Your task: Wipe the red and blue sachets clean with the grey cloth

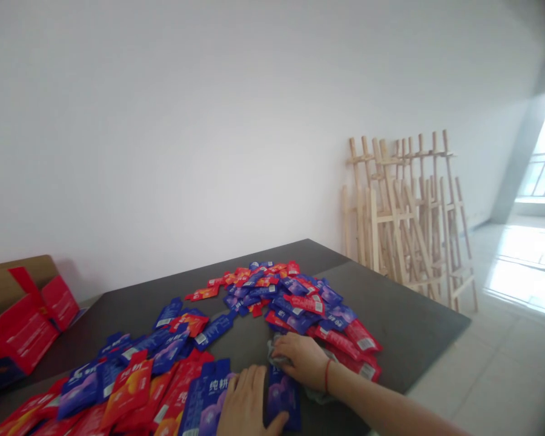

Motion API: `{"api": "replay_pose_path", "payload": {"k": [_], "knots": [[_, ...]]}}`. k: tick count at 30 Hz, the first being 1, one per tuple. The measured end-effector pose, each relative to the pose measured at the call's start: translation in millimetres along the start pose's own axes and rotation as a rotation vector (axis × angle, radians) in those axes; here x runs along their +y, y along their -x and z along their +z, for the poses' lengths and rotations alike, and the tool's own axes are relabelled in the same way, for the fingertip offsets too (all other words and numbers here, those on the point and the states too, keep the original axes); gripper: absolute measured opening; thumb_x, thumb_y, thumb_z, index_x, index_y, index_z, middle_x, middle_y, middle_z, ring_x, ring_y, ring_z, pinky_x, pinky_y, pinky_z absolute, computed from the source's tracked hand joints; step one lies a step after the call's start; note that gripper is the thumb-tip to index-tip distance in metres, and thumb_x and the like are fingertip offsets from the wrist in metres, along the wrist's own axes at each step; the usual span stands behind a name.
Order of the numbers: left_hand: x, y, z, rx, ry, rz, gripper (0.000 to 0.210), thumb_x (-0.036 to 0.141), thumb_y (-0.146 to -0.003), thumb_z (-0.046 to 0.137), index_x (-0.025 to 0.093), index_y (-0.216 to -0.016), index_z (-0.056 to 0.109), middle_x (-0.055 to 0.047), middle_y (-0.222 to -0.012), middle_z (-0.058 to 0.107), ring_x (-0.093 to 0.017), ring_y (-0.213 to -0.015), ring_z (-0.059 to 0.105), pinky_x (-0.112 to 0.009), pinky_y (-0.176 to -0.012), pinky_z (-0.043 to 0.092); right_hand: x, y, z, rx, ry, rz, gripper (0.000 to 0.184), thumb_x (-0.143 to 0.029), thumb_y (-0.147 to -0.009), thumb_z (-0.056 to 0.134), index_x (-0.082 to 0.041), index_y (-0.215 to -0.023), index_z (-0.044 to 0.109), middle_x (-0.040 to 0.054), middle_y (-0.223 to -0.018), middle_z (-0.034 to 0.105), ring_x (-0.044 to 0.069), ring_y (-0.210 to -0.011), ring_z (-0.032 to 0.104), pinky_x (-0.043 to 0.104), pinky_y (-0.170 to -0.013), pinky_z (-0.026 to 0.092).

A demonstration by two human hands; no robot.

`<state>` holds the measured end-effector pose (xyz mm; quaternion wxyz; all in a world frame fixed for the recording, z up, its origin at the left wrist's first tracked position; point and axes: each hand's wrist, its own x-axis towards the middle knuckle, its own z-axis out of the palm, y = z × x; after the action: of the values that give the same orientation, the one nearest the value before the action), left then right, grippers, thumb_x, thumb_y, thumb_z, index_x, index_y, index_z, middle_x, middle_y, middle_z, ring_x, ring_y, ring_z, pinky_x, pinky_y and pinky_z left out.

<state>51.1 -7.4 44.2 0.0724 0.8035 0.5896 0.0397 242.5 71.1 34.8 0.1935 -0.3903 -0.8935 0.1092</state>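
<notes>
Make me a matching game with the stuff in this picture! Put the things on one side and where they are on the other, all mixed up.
Things:
1. wooden easels
2. red boxes
3. blue packet
4. red string bracelet

Places:
A. on the right wrist
B. leaning against the white wall, on the floor past the table
C. under both hands, at the near edge of the dark table
D. at the far left, beside the table

Pairs: 1-B, 2-D, 3-C, 4-A

The left hand and the right hand both rest on that blue packet.
</notes>
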Motion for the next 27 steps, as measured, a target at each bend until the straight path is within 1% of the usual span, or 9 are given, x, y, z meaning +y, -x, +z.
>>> {"api": "replay_pose_path", "payload": {"k": [3,6,8,10,13,15,20,24,27], "knots": [[-3,-5,5.3,-0.005,0.093,0.080,0.093,0.032,-0.074,0.068,0.014,-0.157,0.031,-0.015,-0.164,0.032,-0.032,-0.153,0.027,-0.054,-0.125,0.022,-11,-3,-8,-0.135,0.100,-0.075,0.029,-0.021,-0.087,0.061,-0.020,-0.114,0.071,0.0069,-0.116,0.072,0.025,-0.104,0.064,0.033,-0.090,0.049],[-3,-9,11.9,-0.069,0.142,0.113,0.109,0.033,-0.066,0.076,0.011,-0.159,0.022,-0.018,-0.166,0.021,-0.032,-0.154,0.020,-0.058,-0.126,0.013,-21,3,-13,-0.208,0.165,-0.158,0.030,-0.022,-0.083,0.065,-0.019,-0.112,0.071,0.0082,-0.114,0.072,0.026,-0.099,0.063,0.034,-0.083,0.049],[-5,-10,19.5,-0.088,0.143,0.149,0.106,0.037,-0.070,0.075,0.010,-0.159,0.023,-0.018,-0.165,0.023,-0.034,-0.153,0.022,-0.062,-0.125,0.012,-25,16,-16,-0.224,0.162,-0.210,0.028,-0.023,-0.082,0.065,-0.020,-0.110,0.071,0.0083,-0.113,0.072,0.026,-0.098,0.063,0.035,-0.082,0.049],[-9,-13,31.4,-0.070,0.128,0.190,0.087,0.031,-0.082,0.062,0.013,-0.158,0.026,-0.015,-0.163,0.028,-0.033,-0.152,0.026,-0.065,-0.124,0.015,-26,32,-18,-0.222,0.112,-0.265,0.026,-0.023,-0.084,0.064,-0.022,-0.109,0.071,0.0069,-0.112,0.073,0.025,-0.098,0.063,0.035,-0.082,0.048],[-13,-20,55.0,0.045,0.075,0.228,0.073,0.013,-0.088,0.044,0.018,-0.158,0.027,-0.008,-0.163,0.030,-0.029,-0.151,0.029,-0.063,-0.123,0.021,-21,49,-14,-0.191,0.017,-0.350,0.023,-0.025,-0.093,0.055,-0.025,-0.111,0.070,0.0051,-0.115,0.073,0.023,-0.100,0.064,0.034,-0.085,0.049],[-13,-24,69.4,0.176,0.004,0.275,0.076,0.011,-0.088,0.044,0.021,-0.159,0.023,-0.007,-0.163,0.030,-0.028,-0.150,0.032,-0.060,-0.123,0.026,-17,49,-4,-0.172,0.013,-0.385,0.024,-0.026,-0.096,0.050,-0.024,-0.110,0.070,0.0065,-0.114,0.074,0.023,-0.106,0.064,0.034,-0.089,0.049],[-6,-25,81.4,0.579,-0.130,0.343,0.099,0.034,-0.084,0.067,0.015,-0.162,0.008,-0.018,-0.161,0.036,-0.035,-0.147,0.038,-0.061,-0.117,0.036,-13,9,24,-0.137,0.081,-0.352,0.029,-0.021,-0.086,0.059,-0.017,-0.113,0.070,0.0139,-0.112,0.074,0.028,-0.107,0.065,0.041,-0.095,0.050],[-12,-23,82.6,0.602,-0.091,0.223,0.119,0.045,-0.069,0.081,0.013,-0.160,0.011,-0.023,-0.159,0.037,-0.039,-0.145,0.040,-0.060,-0.113,0.042,-16,-16,24,-0.117,0.069,-0.274,0.030,-0.019,-0.084,0.059,-0.015,-0.111,0.070,0.0141,-0.108,0.073,0.027,-0.098,0.065,0.037,-0.089,0.052],[-21,-24,91.2,0.575,-0.026,0.180,0.119,0.055,-0.067,0.082,0.013,-0.158,0.018,-0.024,-0.154,0.045,-0.039,-0.141,0.047,-0.057,-0.111,0.045,-13,-11,14,-0.167,0.026,-0.347,0.028,-0.016,-0.083,0.060,-0.018,-0.109,0.071,0.0104,-0.108,0.073,0.025,-0.095,0.063,0.035,-0.086,0.050]]}}
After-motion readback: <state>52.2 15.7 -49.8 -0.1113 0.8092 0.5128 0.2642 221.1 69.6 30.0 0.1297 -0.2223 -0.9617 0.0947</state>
